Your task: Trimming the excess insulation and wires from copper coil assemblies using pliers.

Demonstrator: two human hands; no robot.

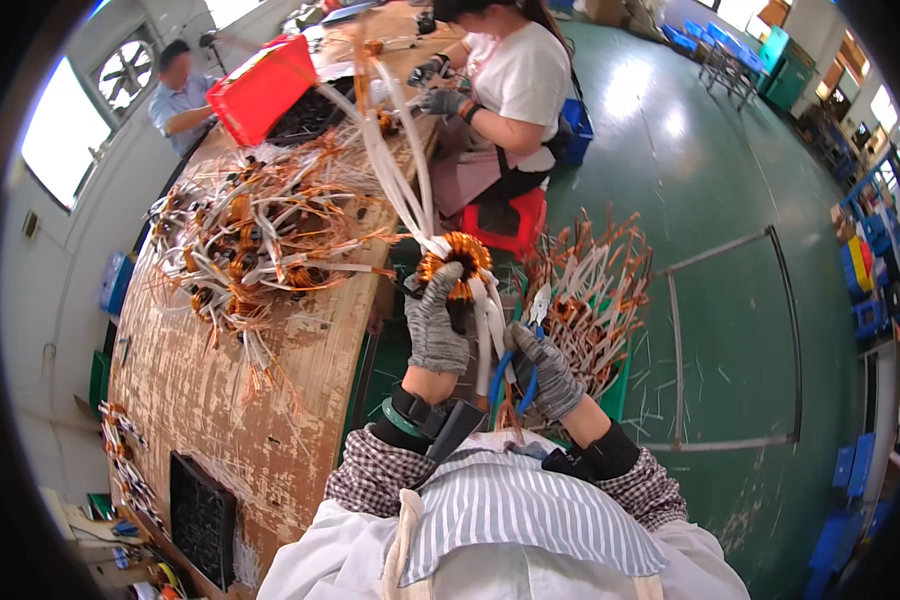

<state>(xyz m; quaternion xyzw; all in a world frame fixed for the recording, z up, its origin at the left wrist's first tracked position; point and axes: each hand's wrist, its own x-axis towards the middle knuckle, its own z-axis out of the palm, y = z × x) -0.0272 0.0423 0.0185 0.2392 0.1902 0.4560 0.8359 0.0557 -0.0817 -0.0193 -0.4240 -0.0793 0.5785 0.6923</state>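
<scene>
In my left hand, gloved in grey, is a ring-shaped coil wound with orange copper wire. Thick white-sleeved leads rise from it toward the far side, and others hang down between my hands. My right hand, also gloved, is closed round blue-handled pliers. Their metal jaws point up and away, just right of the hanging leads. Whether the handles are fully squeezed is not clear.
A heap of similar coils covers the far part of the worn wooden table at left. More coils fill a green bin at right. Ahead sits a co-worker on a red stool. A black tray lies near left.
</scene>
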